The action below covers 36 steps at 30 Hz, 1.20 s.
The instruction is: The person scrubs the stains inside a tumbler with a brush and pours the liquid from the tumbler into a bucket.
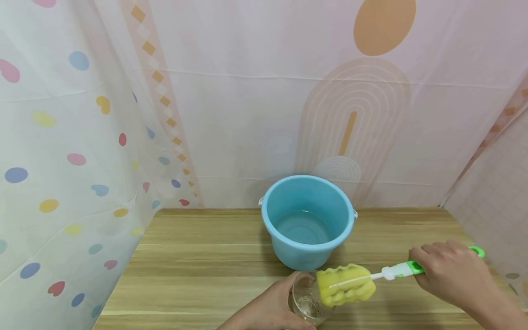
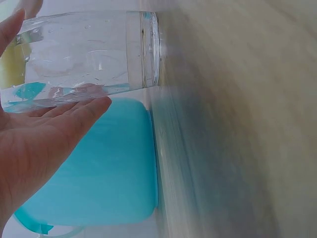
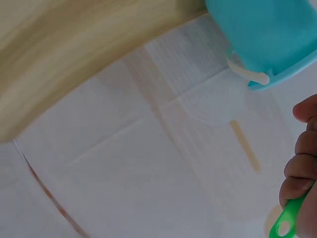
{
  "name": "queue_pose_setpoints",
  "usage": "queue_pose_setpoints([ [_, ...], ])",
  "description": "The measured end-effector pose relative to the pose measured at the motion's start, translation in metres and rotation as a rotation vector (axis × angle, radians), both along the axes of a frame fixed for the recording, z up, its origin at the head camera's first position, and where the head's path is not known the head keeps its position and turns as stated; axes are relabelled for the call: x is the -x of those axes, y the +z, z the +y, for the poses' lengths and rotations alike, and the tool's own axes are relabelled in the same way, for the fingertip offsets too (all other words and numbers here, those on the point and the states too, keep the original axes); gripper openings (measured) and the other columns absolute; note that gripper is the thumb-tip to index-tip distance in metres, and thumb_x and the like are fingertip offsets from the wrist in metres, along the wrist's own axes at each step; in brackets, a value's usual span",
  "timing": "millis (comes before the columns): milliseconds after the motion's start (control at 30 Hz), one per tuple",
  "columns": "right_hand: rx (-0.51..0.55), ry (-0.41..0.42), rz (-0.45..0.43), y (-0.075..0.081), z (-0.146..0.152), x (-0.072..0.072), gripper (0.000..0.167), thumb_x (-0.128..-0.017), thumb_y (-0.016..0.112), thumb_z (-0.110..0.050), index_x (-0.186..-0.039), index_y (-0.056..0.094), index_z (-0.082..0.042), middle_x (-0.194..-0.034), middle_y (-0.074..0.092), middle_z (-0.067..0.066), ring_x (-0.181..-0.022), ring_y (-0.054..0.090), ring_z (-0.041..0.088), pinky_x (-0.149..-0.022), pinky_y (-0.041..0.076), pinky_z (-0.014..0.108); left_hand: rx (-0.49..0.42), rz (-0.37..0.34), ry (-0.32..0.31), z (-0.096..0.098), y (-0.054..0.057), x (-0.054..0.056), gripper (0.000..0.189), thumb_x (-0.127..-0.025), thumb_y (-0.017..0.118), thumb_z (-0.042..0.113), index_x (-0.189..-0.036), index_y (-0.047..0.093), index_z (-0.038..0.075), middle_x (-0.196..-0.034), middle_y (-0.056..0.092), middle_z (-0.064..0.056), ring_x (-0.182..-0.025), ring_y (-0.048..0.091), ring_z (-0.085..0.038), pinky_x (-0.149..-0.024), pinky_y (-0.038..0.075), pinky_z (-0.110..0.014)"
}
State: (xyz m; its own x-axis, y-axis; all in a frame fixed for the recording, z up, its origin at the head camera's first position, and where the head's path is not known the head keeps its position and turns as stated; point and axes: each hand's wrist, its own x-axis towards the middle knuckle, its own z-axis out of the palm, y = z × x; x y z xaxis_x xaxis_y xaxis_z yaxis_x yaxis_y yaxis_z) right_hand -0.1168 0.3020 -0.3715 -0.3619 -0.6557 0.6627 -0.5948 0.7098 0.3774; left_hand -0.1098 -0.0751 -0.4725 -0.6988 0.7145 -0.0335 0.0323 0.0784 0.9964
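Observation:
My left hand (image 1: 272, 305) holds a clear drinking glass (image 2: 79, 54) near the front of the table, thumb on one side and fingers on the other. The glass's base is close to the wood in the left wrist view. Gripped in my right hand (image 1: 451, 272) is the green and white handle of a sponge bottle brush (image 1: 348, 286). Its yellow sponge head overlaps the glass's mouth in the head view. The handle's green looped end (image 3: 283, 228) sticks out of my right fist in the right wrist view.
Just behind the glass stands a light blue bucket (image 1: 305, 259) with water in it and a white-ended bail handle. It sits on the wooden table (image 1: 198, 266). Printed curtains (image 1: 247, 114) hang behind the table and along both sides.

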Motion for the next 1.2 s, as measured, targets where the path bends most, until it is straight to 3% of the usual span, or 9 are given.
queue_pose_setpoints([
  [267,0.097,-0.093,-0.076,-0.029,0.012,-0.009,0.031,-0.092,0.026,-0.023,-0.068,0.046,-0.021,-0.062,0.023,-0.02,-0.059,0.013,-0.003,-0.044,0.015,0.017,0.021,0.03,0.011,0.0,0.0,0.0,0.08,-0.08,0.092,0.019,-0.148,0.05,0.024,-0.142,0.058,0.002,-0.13,0.056,-0.018,-0.108,0.045,-0.029],
  [500,0.158,-0.15,-0.138,-0.049,0.022,-0.015,0.043,-0.094,0.028,-0.028,-0.07,0.062,-0.017,-0.058,0.033,-0.022,-0.056,0.014,-0.006,-0.041,0.014,0.014,0.104,0.061,0.049,0.0,0.001,-0.001,0.076,-0.078,0.094,0.026,-0.143,0.053,0.028,-0.136,0.058,0.012,-0.126,0.056,-0.01,-0.106,0.043,-0.026],
  [633,0.189,-0.2,-0.224,-0.056,0.027,-0.021,0.012,-0.073,0.057,-0.012,-0.072,0.068,-0.017,-0.057,0.042,-0.022,-0.054,0.015,-0.008,-0.039,0.016,0.014,0.116,0.091,0.051,0.0,0.001,-0.001,0.076,-0.078,0.094,0.026,-0.143,0.053,0.027,-0.136,0.059,0.013,-0.125,0.055,-0.009,-0.107,0.043,-0.027],
  [700,0.2,-0.241,-0.263,-0.059,0.029,-0.023,0.019,-0.057,0.067,-0.007,-0.072,0.07,-0.018,-0.058,0.048,-0.021,-0.054,0.016,-0.008,-0.039,0.018,0.015,0.097,0.085,0.043,0.0,0.001,-0.001,0.076,-0.079,0.094,0.025,-0.143,0.053,0.027,-0.136,0.059,0.011,-0.126,0.056,-0.01,-0.107,0.044,-0.028],
  [767,0.213,-0.282,-0.294,-0.062,0.031,-0.026,0.027,-0.051,0.072,-0.004,-0.073,0.071,-0.019,-0.059,0.048,-0.021,-0.053,0.015,-0.009,-0.038,0.019,0.016,0.083,0.08,0.036,0.001,0.001,-0.001,0.075,-0.08,0.093,0.024,-0.143,0.053,0.028,-0.137,0.059,0.01,-0.126,0.056,-0.011,-0.107,0.044,-0.029],
  [1067,0.293,-0.382,-0.366,-0.076,0.048,-0.027,0.019,-0.065,0.072,0.001,-0.074,0.07,-0.016,-0.058,0.024,-0.02,-0.053,0.012,-0.007,-0.04,0.019,0.018,0.149,0.131,0.061,0.001,0.002,-0.001,0.078,-0.078,0.095,0.025,-0.143,0.054,0.024,-0.137,0.059,0.013,-0.126,0.054,-0.007,-0.108,0.042,-0.027],
  [1200,0.288,-0.464,-0.431,-0.079,0.056,-0.026,0.027,-0.07,0.072,0.003,-0.067,0.056,-0.018,-0.057,0.023,-0.014,-0.052,0.016,0.0,-0.043,0.021,0.021,0.155,0.145,0.063,0.002,0.002,-0.001,0.079,-0.077,0.096,0.027,-0.144,0.053,0.023,-0.137,0.059,0.013,-0.126,0.054,-0.007,-0.109,0.042,-0.027],
])
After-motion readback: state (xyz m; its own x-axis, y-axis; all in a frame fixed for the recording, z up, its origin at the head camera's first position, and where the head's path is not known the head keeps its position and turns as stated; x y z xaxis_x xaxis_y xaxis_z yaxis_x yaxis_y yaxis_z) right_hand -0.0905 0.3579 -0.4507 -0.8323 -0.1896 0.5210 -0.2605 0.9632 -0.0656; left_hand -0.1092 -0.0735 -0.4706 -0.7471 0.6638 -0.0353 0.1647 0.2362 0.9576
